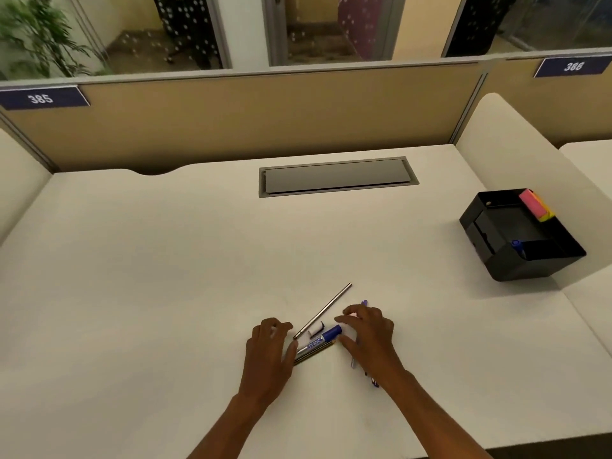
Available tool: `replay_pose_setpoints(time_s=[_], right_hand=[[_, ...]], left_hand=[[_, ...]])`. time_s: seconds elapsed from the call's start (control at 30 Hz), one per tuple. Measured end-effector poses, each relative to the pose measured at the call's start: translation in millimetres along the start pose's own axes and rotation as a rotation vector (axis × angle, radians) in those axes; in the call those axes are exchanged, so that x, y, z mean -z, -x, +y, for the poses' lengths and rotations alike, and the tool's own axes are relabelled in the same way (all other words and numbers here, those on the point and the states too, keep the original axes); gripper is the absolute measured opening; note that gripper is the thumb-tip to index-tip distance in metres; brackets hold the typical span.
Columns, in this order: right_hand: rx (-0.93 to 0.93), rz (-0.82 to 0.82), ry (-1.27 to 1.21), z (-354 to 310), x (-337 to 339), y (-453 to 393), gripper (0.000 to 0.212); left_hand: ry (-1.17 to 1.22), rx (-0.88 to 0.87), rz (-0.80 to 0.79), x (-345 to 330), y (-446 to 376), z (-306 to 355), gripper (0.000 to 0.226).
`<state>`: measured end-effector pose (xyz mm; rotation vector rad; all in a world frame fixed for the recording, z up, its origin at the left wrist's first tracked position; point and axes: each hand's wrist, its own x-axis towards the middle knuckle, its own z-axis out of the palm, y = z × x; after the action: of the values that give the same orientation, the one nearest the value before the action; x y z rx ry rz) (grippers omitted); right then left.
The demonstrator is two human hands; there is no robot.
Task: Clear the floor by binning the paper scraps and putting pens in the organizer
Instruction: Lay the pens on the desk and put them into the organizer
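Note:
Several pens lie bunched on the white desk (165, 276) between my hands. A blue-capped marker (323, 337) and a dark pencil (314, 352) lie side by side. A slim silver pen (326, 308) angles up to the right, with a small white cap (316, 328) beside it. My left hand (270, 352) rests on the left ends of the marker and pencil, fingers curled. My right hand (367, 336) hovers over the right side with fingers spread, and a purple pen (364, 303) shows partly under it. The black organizer (520, 236) stands at the desk's right.
The organizer holds a pink and yellow sticky-note pad (535, 203) and a blue marker (516, 246). A grey cable hatch (336, 177) is set in the desk's back. A tan partition (248, 117) closes off the far edge, with low white dividers at both sides.

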<state>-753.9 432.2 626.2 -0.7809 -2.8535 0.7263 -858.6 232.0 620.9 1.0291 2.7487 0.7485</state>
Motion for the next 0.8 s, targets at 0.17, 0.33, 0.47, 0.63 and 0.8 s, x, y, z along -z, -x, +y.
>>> replay_pose_setpoints(time_s=[0.17, 0.33, 0.47, 0.63, 0.8], right_hand=[[0.091, -0.192, 0.046, -6.8, -0.4, -9.8, 0.040], [-0.009, -0.209, 0.030, -0.6, 4.9, -9.9, 0.047], [-0.129, -0.123, -0.021, 17.9, 16.6, 6.1, 0.045], [-0.180, 0.040, -0.188, 44.7, 24.2, 34.3, 0.040], [-0.238, 0.103, -0.258, 59.4, 28.4, 52.9, 0.039]], left_hand=[[-0.008, -0.040, -0.126, 3.1, -27.8, 16.0, 0.031], [-0.126, -0.128, -0.237, -1.0, -54.1, 43.9, 0.032], [-0.182, -0.156, -0.295, -9.0, -62.7, 52.1, 0.027], [-0.123, -0.154, -0.282, -15.3, -60.4, 52.4, 0.023], [-0.020, -0.126, -0.218, -18.2, -58.8, 53.0, 0.015]])
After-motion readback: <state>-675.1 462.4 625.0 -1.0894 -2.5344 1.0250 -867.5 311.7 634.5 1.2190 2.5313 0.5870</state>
